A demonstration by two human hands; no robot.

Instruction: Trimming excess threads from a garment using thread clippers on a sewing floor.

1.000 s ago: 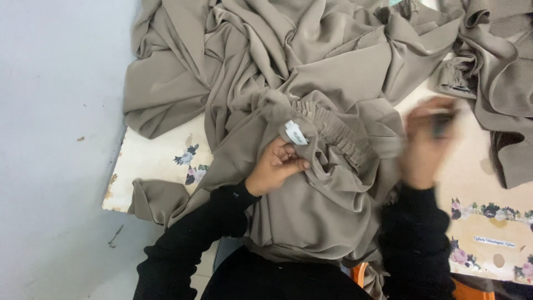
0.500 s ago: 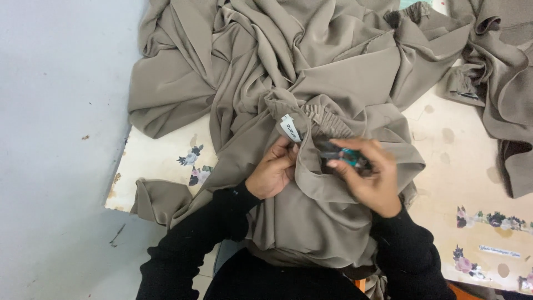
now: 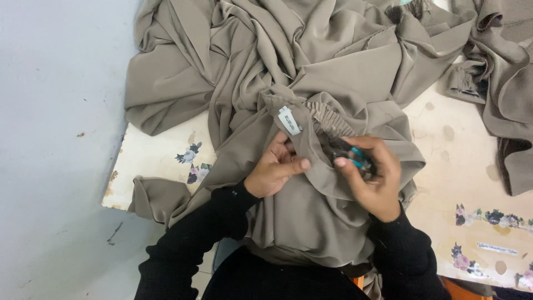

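Fabric (image 3: 311, 233), taupe and crumpled, lies heaped under and beyond both hands across a floral-edged table (image 3: 466, 166). The left hand (image 3: 275, 169) pinches a fold of it, fingers curled shut, just below a small white label (image 3: 290, 120) and the gathered waistband (image 3: 327, 118). Close to its right, the right hand (image 3: 372, 178) grips small teal snips (image 3: 355, 158) against the cloth. Black sleeves (image 3: 205, 233) cover both arms.

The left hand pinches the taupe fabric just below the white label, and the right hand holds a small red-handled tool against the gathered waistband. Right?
Not quite: the head view shows the tool in the right hand has teal handles, not red. The rest holds: the left hand pinches the taupe fabric just below the white label, and the tool sits against the gathered waistband.
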